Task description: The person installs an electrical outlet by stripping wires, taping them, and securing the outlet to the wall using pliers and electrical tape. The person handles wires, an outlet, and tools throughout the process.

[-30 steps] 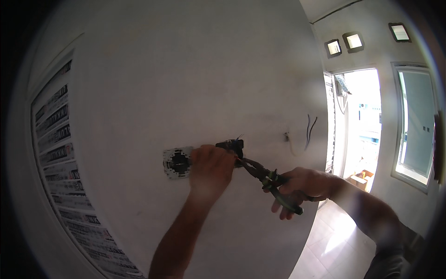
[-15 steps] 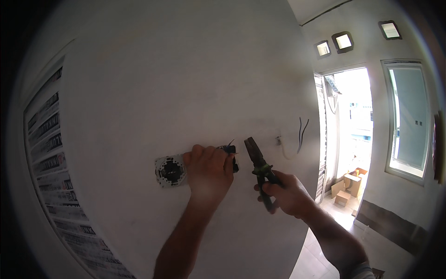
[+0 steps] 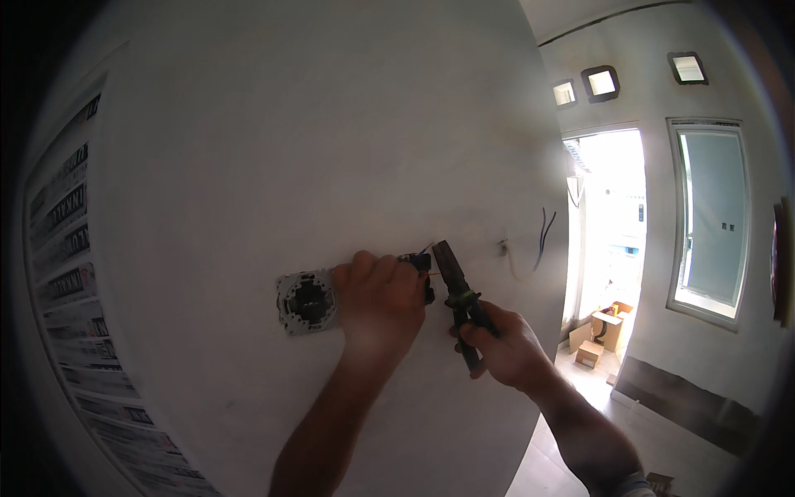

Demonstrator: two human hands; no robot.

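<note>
Our right hand [image 3: 501, 344] clasps pliers [image 3: 450, 267]; left hand [image 3: 379, 294] grip: cannot tell. Left of it, socket [image 3: 308, 302] looks mounted; right, wires [image 3: 433, 273] jut out.

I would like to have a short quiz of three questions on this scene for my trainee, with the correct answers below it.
1. Which hand holds the pliers?

2. True or false: the pale fitting with the dark centre is to the right of the left hand.

3. What shows against the wall, to the right of the pliers?
A) a metal hook
B) thin dark wires
C) a water tap

Key
1. The right hand.
2. False: it is to the left of the left hand.
3. B.
</note>
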